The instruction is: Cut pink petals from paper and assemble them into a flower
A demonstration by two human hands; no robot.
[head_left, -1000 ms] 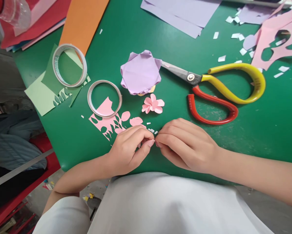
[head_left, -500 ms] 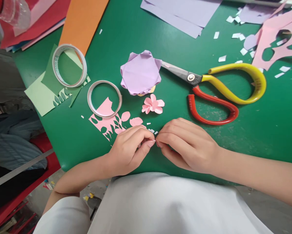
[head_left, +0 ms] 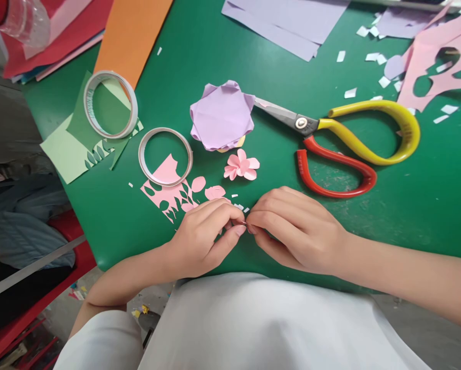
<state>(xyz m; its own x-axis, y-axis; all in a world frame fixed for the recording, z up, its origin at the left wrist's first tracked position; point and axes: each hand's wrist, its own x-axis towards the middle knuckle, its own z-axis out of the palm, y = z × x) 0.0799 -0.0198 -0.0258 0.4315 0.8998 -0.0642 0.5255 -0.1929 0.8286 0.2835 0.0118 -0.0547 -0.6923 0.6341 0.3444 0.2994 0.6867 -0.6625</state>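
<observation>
My left hand [head_left: 209,236] and my right hand [head_left: 298,228] meet fingertip to fingertip near the table's front edge. Both are closed in a pinch around something tiny, mostly hidden by the fingers. Just beyond them lies a pink paper flower [head_left: 242,165], with small white bits beside my fingertips. Behind the flower is a folded lilac paper piece [head_left: 222,116], with a bit of yellow under its edge. Loose pink petals [head_left: 215,192] and a cut pink sheet [head_left: 161,190] lie beyond my left hand, partly under a tape roll [head_left: 141,156].
Scissors [head_left: 305,123] with yellow and red handles lie open beyond my right hand. Another tape roll [head_left: 133,115] rests on green paper [head_left: 63,149] at the left. Orange paper [head_left: 132,31], lilac sheets [head_left: 292,23], a bottle [head_left: 28,23] and pink scraps [head_left: 417,87] lie farther back.
The left fingertips have shifted slightly around the tiny thing, with the thumb a little lower. My right hand has hardly moved.
</observation>
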